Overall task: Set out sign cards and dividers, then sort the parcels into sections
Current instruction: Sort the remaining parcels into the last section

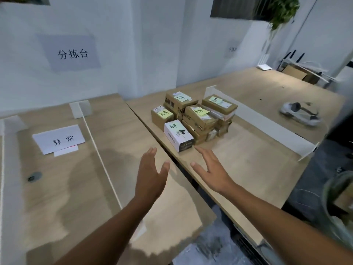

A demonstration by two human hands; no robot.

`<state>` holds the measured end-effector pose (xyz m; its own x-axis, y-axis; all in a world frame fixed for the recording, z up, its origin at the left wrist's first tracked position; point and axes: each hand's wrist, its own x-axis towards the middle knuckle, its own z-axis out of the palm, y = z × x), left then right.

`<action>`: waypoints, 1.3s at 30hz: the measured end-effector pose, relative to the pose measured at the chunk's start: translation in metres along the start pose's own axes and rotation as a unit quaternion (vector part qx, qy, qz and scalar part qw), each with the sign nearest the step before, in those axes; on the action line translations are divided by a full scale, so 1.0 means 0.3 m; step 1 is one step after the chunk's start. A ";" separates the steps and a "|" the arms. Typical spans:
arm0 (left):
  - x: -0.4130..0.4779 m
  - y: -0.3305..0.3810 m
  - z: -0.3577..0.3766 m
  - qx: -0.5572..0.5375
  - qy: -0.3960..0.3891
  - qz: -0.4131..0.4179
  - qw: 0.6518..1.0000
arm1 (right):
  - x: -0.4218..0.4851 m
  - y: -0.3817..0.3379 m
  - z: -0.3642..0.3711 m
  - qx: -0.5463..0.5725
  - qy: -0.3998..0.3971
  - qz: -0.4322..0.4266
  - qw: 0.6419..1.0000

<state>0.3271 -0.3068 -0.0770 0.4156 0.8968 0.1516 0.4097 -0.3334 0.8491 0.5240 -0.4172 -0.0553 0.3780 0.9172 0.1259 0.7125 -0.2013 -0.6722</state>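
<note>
Several brown cardboard parcels with green sticky notes are stacked on the right table. A white box stands at the front of the pile. On the left table lies a white sign card with two characters, between thin white dividers. Another white divider stands right of the parcels. My left hand and my right hand hover just short of the white box, both with straight fingers, holding nothing.
A paper sign is stuck on the white wall behind the left table. A gap separates the two tables. A white device lies at the right table's far side. A plant hangs at the top right.
</note>
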 end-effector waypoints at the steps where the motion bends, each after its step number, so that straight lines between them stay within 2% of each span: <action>1: 0.050 -0.018 0.039 0.005 0.005 -0.003 1.000 | 0.056 0.038 0.010 0.001 -0.009 0.003 1.000; 11: 0.493 -0.061 0.400 0.041 0.009 -0.099 0.994 | 0.582 0.366 0.030 0.036 -0.072 0.057 0.995; 15: 0.639 -0.073 0.510 0.038 0.003 -0.155 0.987 | 0.760 0.482 0.082 0.038 -0.122 0.052 0.990; 21: 0.823 -0.171 0.680 0.018 0.001 -0.222 0.975 | 0.991 0.649 0.195 0.033 -0.155 0.058 0.986; 25: 0.892 -0.237 0.764 0.018 0.000 -0.252 0.967 | 1.065 0.701 0.254 0.029 -0.182 0.064 0.981; 28: 0.931 -0.285 0.809 -0.023 -0.021 -0.272 0.962 | 1.110 0.726 0.294 0.016 -0.210 0.078 0.974; 31: 0.945 -0.305 0.839 -0.042 -0.031 -0.258 0.965 | 1.134 0.748 0.311 0.052 -0.220 0.085 0.970; 35: 0.901 -0.245 0.815 -0.059 -0.021 -0.252 0.966 | 1.087 0.750 0.273 0.090 -0.222 0.078 0.968; 39: 0.816 -0.168 0.735 -0.085 -0.006 -0.243 0.966 | 1.022 0.685 0.210 0.061 -0.212 0.036 0.975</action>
<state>0.5872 -0.1344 -0.1942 0.2169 0.9319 -0.2907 0.4195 0.1799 0.8897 0.7492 -0.1556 -0.2009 0.1274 0.9673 -0.2194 0.6072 -0.2509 -0.7539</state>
